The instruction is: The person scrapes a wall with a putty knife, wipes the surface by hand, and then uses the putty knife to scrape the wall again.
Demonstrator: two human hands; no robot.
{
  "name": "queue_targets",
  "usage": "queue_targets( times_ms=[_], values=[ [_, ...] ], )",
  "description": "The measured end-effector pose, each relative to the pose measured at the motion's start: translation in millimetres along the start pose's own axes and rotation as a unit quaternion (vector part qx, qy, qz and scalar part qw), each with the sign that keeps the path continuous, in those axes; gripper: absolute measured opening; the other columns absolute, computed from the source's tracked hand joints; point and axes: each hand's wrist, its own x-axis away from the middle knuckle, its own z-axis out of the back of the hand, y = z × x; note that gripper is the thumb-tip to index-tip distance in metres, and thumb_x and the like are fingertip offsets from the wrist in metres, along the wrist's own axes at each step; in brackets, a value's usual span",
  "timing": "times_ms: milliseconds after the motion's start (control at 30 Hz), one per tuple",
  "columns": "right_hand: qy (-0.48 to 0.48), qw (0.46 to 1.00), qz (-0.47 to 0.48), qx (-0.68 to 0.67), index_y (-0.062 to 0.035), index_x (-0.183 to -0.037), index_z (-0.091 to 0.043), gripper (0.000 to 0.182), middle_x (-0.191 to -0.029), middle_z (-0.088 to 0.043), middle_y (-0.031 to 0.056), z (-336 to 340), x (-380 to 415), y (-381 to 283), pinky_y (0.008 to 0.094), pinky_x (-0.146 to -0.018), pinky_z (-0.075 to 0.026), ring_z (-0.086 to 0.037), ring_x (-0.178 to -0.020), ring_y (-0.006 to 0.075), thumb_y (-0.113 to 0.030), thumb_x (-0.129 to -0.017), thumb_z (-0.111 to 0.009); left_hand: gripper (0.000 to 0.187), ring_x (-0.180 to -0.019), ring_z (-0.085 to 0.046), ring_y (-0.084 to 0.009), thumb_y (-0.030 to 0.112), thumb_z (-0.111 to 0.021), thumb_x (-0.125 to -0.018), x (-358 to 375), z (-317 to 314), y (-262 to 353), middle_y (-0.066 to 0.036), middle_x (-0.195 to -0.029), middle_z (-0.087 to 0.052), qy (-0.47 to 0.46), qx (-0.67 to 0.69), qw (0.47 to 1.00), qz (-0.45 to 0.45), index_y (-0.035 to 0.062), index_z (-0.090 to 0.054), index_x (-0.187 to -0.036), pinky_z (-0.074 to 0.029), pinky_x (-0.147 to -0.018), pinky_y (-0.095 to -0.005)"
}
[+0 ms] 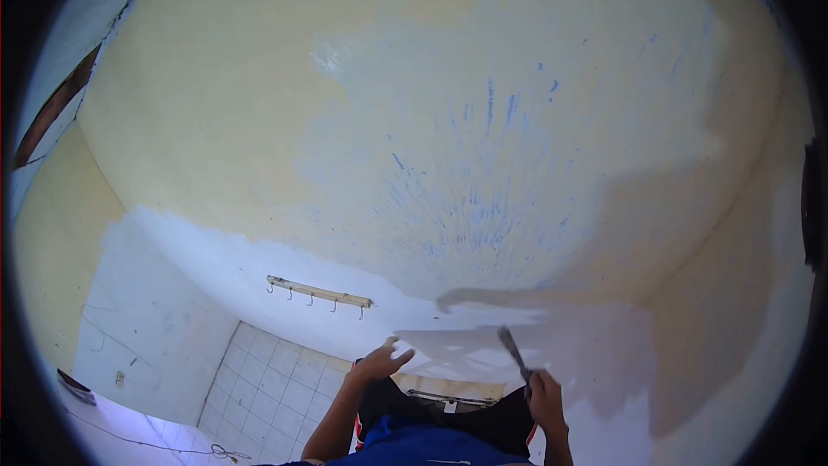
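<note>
My right hand [545,399] is closed around the handle of a scraper [512,349], whose narrow dark blade points up and slightly left. The blade appears to be apart from the wall [259,103], though its exact distance is hard to judge. Lower centre, my left hand [381,362] holds nothing, with its thumb and fingers apart. Across the pale yellow wall in front of me, blue scraped streaks [470,207] fan upward. A white painted band [241,246] covers the lower part of that wall.
A hook rail [319,292] with several hooks is fixed to the wall left of my left hand. White floor tiles [267,375] show at lower left, where a coiled cable [226,451] hangs or lies. A wall socket [120,377] sits on the left wall.
</note>
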Motion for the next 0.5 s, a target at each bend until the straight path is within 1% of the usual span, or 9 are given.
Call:
queue_targets(
  times_ms=[67, 133, 200, 233, 300, 333, 400, 467, 500],
  values=[
    [0.059, 0.992, 0.11, 0.007, 0.0013, -0.107, -0.062, 0.021, -0.065, -0.055, 0.0051, -8, -23, -38, 0.028, -0.054, -0.042, -0.051, -0.057, 0.0099, -0.014, -0.101, -0.049, 0.073, -0.134, -0.047, -0.0418, 0.048, -0.047, -0.102, -20, -9, 21, -0.032, -0.144, -0.045, -0.041, 0.083, 0.991, -0.093, 0.0, -0.024, -0.152, -0.041, -0.107, -0.0455],
    [0.088, 0.973, 0.213, -0.015, -0.0004, -0.114, -0.063, 0.02, -0.074, -0.064, 0.012, -23, -41, -69, 0.0324, -0.057, -0.047, -0.057, -0.059, 0.0185, -0.01, -0.097, -0.055, 0.075, -0.136, -0.045, -0.0399, 0.051, -0.046, -0.102, -27, -16, 56, -0.031, -0.148, -0.04, -0.09, 0.163, 0.965, -0.187, 0.0011, -0.022, -0.153, -0.04, -0.108, -0.0476],
    [0.043, 0.961, 0.27, -0.027, -0.0006, -0.118, -0.061, 0.025, -0.082, -0.066, 0.0145, -36, -42, -106, 0.0311, -0.063, -0.05, -0.06, -0.064, 0.0197, -0.01, -0.095, -0.06, 0.071, -0.138, -0.044, -0.0335, 0.049, -0.043, -0.104, -1, -12, 99, -0.026, -0.154, -0.034, -0.157, 0.33, 0.883, -0.295, 0.0033, -0.022, -0.154, -0.038, -0.11, -0.0496],
    [0.011, 0.966, 0.256, -0.007, -0.0007, -0.118, -0.06, 0.026, -0.084, -0.067, 0.0158, -47, -44, -110, 0.035, -0.065, -0.052, -0.064, -0.067, 0.0245, -0.011, -0.094, -0.061, 0.071, -0.138, -0.044, -0.0335, 0.049, -0.043, -0.104, 3, -14, 108, -0.026, -0.154, -0.034, -0.161, 0.325, 0.884, -0.295, 0.0033, -0.022, -0.154, -0.038, -0.11, -0.0496],
    [0.014, 0.951, 0.307, -0.021, -0.0001, -0.116, -0.059, 0.028, -0.086, -0.068, 0.0172, -81, -51, -90, 0.0402, -0.067, -0.052, -0.066, -0.072, 0.0303, -0.015, -0.093, -0.063, 0.065, -0.136, -0.045, -0.0304, 0.044, -0.041, -0.106, 6, -17, 119, -0.022, -0.151, -0.04, -0.193, 0.499, 0.801, -0.27, 0.0031, -0.023, -0.153, -0.037, -0.111, -0.0482],
    [0.017, 0.952, 0.305, -0.024, -0.0001, -0.116, -0.059, 0.028, -0.086, -0.068, 0.0172, -90, -49, -77, 0.0402, -0.067, -0.052, -0.066, -0.072, 0.0303, -0.015, -0.093, -0.063, 0.056, -0.134, -0.047, -0.0288, 0.036, -0.039, -0.107, 6, -13, 118, -0.018, -0.149, -0.043, -0.212, 0.541, 0.787, -0.204, 0.0015, -0.029, -0.15, -0.038, -0.11, -0.0472],
    [-0.06, 0.989, 0.136, 0.008, 0.0012, -0.112, -0.059, 0.03, -0.086, -0.068, 0.0189, -106, -39, -52, 0.0389, -0.069, -0.053, -0.068, -0.075, 0.0275, -0.019, -0.091, -0.068, 0.054, -0.134, -0.047, -0.028, 0.035, -0.042, -0.106, -8, -18, 91, -0.017, -0.148, -0.045, -0.223, 0.536, 0.799, -0.158, 0.0012, -0.033, -0.147, -0.038, -0.11, -0.0463],
    [-0.111, 0.992, 0.05, 0.015, 0.0028, -0.109, -0.059, 0.034, -0.089, -0.069, 0.0197, -109, -25, -25, 0.0375, -0.072, -0.054, -0.069, -0.078, 0.0271, -0.024, -0.09, -0.07, 0.05, -0.13, -0.049, -0.0268, 0.035, -0.048, -0.102, -15, -32, 58, -0.014, -0.142, -0.051, -0.237, 0.536, 0.805, -0.092, 0.003, -0.043, -0.141, -0.039, -0.108, -0.0436],
    [-0.109, 0.991, 0.076, 0.007, 0.0046, -0.106, -0.059, 0.037, -0.087, -0.069, 0.0181, -119, -22, 14, 0.0379, -0.071, -0.054, -0.069, -0.077, 0.0265, -0.026, -0.09, -0.071, 0.052, -0.129, -0.05, -0.0267, 0.037, -0.05, -0.101, -17, -43, 37, -0.013, -0.138, -0.053, -0.229, 0.548, 0.802, -0.068, 0.0034, -0.044, -0.14, -0.04, -0.107, -0.043]
  ],
)
